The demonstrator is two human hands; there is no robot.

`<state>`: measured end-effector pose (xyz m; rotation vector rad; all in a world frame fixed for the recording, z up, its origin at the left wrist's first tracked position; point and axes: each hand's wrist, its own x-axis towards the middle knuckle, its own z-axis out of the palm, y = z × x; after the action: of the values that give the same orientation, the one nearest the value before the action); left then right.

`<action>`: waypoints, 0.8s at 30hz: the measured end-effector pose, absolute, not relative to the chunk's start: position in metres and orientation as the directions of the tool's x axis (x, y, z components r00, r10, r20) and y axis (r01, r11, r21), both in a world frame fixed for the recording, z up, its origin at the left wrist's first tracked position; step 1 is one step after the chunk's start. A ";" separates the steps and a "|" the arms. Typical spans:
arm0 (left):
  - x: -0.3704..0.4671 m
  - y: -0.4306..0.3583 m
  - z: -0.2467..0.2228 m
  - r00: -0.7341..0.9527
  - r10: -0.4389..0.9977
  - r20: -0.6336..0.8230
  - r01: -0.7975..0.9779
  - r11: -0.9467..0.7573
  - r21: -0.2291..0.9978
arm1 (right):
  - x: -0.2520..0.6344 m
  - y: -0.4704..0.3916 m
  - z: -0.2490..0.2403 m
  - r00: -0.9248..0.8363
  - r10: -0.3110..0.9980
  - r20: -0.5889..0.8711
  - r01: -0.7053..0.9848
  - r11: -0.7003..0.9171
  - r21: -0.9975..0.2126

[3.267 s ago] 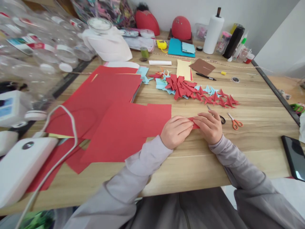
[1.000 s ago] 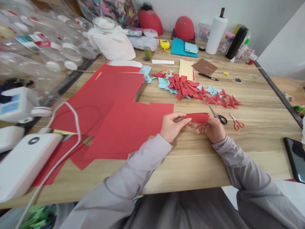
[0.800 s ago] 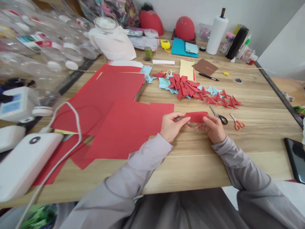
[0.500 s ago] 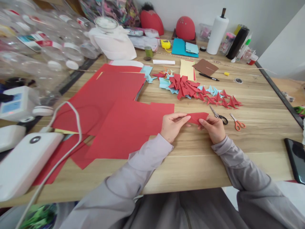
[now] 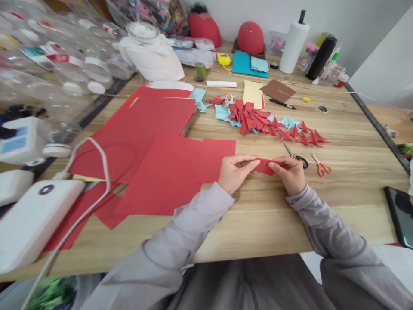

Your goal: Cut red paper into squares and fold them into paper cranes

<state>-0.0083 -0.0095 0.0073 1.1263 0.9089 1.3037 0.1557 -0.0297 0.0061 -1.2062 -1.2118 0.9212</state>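
Between both hands is a small folded piece of red paper (image 5: pixel 265 167), held above the table's front half. My left hand (image 5: pixel 235 171) pinches its left end between thumb and fingers. At the other end my right hand (image 5: pixel 289 173) is closed on it, thumb on top. Large red paper sheets (image 5: pixel 174 172) lie to the left of my left hand. Behind the hands spreads a pile of folded red paper pieces (image 5: pixel 247 116), with light blue ones (image 5: pixel 222 113) among them. Black-handled scissors (image 5: pixel 298 159) and orange-handled scissors (image 5: pixel 321 165) rest just right of my right hand.
A white power bank (image 5: pixel 41 224) with a cable stands at the left front, and plastic bottles (image 5: pixel 74 60) crowd the back left. A phone (image 5: pixel 400 215) lies at the right edge. Behind are a black pen (image 5: pixel 282 104), brown paper (image 5: pixel 278 90) and a yellow tape measure (image 5: pixel 224 59).
The red paper's upper part has gone down toward my thumbs, and it now looks narrower, with its lower edge showing below them. Both hands stay in nearly the same place.
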 end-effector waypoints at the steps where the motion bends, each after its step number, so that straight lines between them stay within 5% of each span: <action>1: -0.009 -0.010 0.008 0.092 0.991 0.099 -0.250 -0.074 0.965 | 0.156 -0.030 0.006 0.162 0.971 0.178 0.083 0.167 -0.983; 8: -0.012 -0.008 0.008 0.092 0.978 0.190 -0.115 -0.179 0.977 | 0.154 -0.029 0.005 0.100 0.991 0.087 0.022 0.085 -0.996; 17: -0.001 -0.014 0.008 0.086 0.996 0.018 -0.185 -0.001 0.983 | 0.146 -0.033 0.005 0.192 0.979 0.063 -0.084 0.080 -0.993; 24: -0.005 -0.011 0.009 0.236 0.971 -0.030 -0.044 0.042 0.998 | 0.145 -0.033 0.015 0.056 0.994 0.093 -0.013 0.094 -0.996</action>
<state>-0.0050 -0.0110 0.0092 1.2503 1.0158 1.0307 0.1446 -0.0332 0.0146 -1.1545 -1.1998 1.1075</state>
